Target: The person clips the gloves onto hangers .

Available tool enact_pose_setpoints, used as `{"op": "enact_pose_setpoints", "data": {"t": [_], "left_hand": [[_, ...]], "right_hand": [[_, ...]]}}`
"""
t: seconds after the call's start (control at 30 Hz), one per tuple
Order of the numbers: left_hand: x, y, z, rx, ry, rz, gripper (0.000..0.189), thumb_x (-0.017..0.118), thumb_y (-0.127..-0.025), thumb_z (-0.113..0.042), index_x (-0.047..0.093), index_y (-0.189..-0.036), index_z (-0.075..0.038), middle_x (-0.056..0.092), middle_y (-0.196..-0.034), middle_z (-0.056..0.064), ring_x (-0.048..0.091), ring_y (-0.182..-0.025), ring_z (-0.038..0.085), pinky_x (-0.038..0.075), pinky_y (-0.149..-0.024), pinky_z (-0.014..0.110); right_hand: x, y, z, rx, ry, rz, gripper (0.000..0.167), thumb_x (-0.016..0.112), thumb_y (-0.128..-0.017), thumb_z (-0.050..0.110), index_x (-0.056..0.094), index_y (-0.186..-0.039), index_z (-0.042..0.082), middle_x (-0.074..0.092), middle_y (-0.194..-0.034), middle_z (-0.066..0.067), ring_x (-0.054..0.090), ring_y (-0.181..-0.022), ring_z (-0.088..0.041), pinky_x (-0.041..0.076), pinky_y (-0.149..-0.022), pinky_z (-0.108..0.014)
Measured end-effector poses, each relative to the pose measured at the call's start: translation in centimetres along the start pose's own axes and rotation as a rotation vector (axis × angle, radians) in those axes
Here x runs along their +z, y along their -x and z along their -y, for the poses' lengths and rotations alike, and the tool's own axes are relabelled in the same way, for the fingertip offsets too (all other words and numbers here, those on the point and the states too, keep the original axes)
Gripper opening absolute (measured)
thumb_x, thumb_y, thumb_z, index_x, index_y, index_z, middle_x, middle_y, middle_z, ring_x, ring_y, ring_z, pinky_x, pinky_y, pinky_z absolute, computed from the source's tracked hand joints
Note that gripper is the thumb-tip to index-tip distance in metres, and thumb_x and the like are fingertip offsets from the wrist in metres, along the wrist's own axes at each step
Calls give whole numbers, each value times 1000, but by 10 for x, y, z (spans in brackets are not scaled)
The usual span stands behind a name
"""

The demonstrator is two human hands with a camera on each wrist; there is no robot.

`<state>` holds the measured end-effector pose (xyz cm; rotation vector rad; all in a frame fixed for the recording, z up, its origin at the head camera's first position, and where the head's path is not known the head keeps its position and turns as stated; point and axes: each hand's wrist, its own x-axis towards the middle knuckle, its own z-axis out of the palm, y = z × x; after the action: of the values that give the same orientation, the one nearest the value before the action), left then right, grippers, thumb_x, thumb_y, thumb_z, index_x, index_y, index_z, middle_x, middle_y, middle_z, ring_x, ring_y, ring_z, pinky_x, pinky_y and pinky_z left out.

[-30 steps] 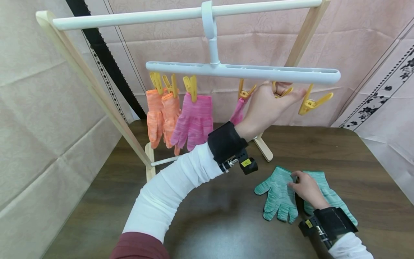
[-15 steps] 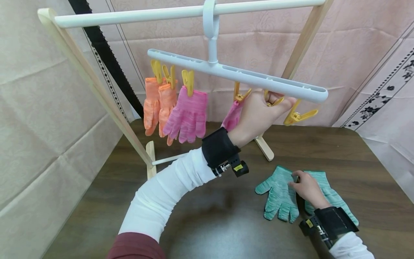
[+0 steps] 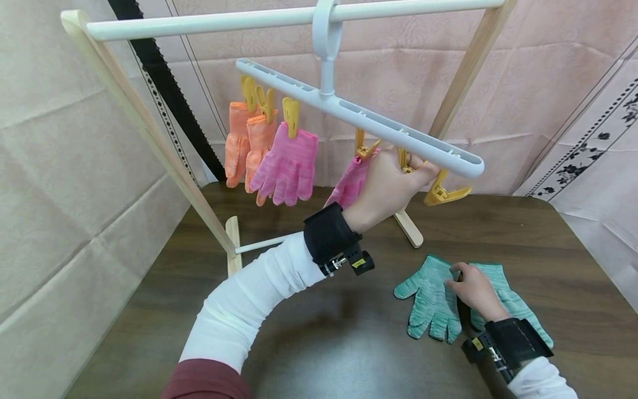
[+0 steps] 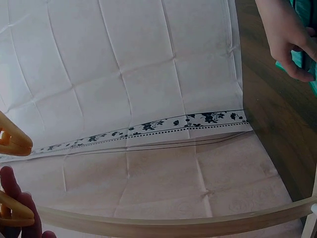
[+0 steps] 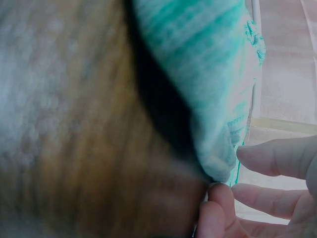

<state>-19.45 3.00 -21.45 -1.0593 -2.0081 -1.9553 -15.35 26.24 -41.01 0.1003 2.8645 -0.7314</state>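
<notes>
In the head view my left hand (image 3: pixel 381 188) holds a yellow clothespin (image 3: pixel 405 162) under the pale blue hanger (image 3: pixel 399 133). The left wrist view shows fingertips around that clothespin (image 4: pixel 16 213), with another clothespin (image 4: pixel 14 136) above. Nearby, a yellow clothespin (image 3: pixel 443 193) hangs at the hanger's right end. Partly behind the left hand, a pink glove (image 3: pixel 350 182) hangs from a clip. On the table, my right hand (image 3: pixel 476 291) lies between two green gloves (image 3: pixel 432 302), fingers loosely bent. In the right wrist view its thumb and fingers are right at the edge of a green glove (image 5: pixel 213 99).
Two orange gloves (image 3: pixel 237 147) and a pink glove (image 3: pixel 289 166) hang by yellow clips on the hanger's left half. A wooden stand (image 3: pixel 149 138) carries the white rod (image 3: pixel 209 25) over the brown table (image 3: pixel 319 332). Patterned cloth (image 3: pixel 399 66) hangs behind.
The left hand has moved left and down, holding the clothespin. The hanger has swivelled, its right end nearer and lower, its left end farther back. The right hand has stayed in place.
</notes>
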Motion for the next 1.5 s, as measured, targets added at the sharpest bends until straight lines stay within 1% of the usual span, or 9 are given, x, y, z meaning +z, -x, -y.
{"op": "enact_pose_setpoints", "data": {"t": [0.17,0.3,0.4,0.5,0.67,0.8,1.1,1.27,1.5], "left_hand": [[-2,3,-2,-74,-50,24,14,56,-82,-3,43,-77,0,39,-59,5,43,-56,14,35,-51,16],[-5,5,-1,-110,-63,41,18,56,-83,-4,48,-99,-1,54,-83,10,54,-82,13,46,-70,16],[-7,6,2,-95,-60,49,20,56,-83,-5,49,-100,0,56,-90,13,55,-83,14,46,-72,16],[-10,8,4,-89,-53,64,15,55,-83,-5,47,-95,0,56,-86,14,56,-78,14,47,-69,17],[-13,11,5,-111,-59,86,22,54,-85,-8,47,-104,-1,60,-88,16,60,-79,17,49,-72,19],[-14,12,6,-96,-47,84,22,54,-84,-7,48,-103,1,60,-82,17,60,-72,17,49,-67,19],[-17,15,5,-103,-106,91,25,54,-85,-10,48,-107,0,62,-88,17,59,-70,16,42,-58,16],[-17,15,7,-67,-91,74,25,54,-84,-9,48,-106,0,62,-82,17,56,-65,14,37,-56,17],[-16,15,8,-6,-79,64,21,54,-84,-8,53,-101,3,62,-76,16,54,-60,17,30,-47,18]], "right_hand": [[1,0,-1,-5,-4,-12,47,57,-83,15,41,-117,-13,45,-112,-35,49,-90,-39,43,-65,-40],[1,0,-1,-11,-21,-18,57,56,-83,16,31,-124,-15,39,-118,-37,43,-101,-46,42,-75,-49],[1,0,-1,-14,-28,-13,61,56,-84,16,27,-127,-15,35,-122,-38,39,-106,-50,39,-79,-53],[2,0,-1,-20,-18,-17,61,56,-83,16,27,-127,-15,36,-121,-38,38,-106,-50,39,-79,-53],[2,0,0,-7,2,-14,61,55,-84,18,27,-128,-15,34,-120,-39,36,-105,-49,38,-78,-53],[1,-1,0,7,14,-4,62,55,-84,19,26,-128,-15,31,-120,-40,34,-107,-50,37,-79,-54],[0,-5,4,58,59,44,63,56,-84,22,29,-127,-16,31,-121,-40,32,-109,-51,36,-82,-55],[-1,-7,4,58,60,62,62,56,-84,22,30,-126,-16,30,-121,-41,31,-109,-50,36,-82,-55],[-1,-7,4,30,58,40,36,58,-81,18,48,-102,-10,46,-97,-27,40,-85,-34,38,-64,-38]]}}
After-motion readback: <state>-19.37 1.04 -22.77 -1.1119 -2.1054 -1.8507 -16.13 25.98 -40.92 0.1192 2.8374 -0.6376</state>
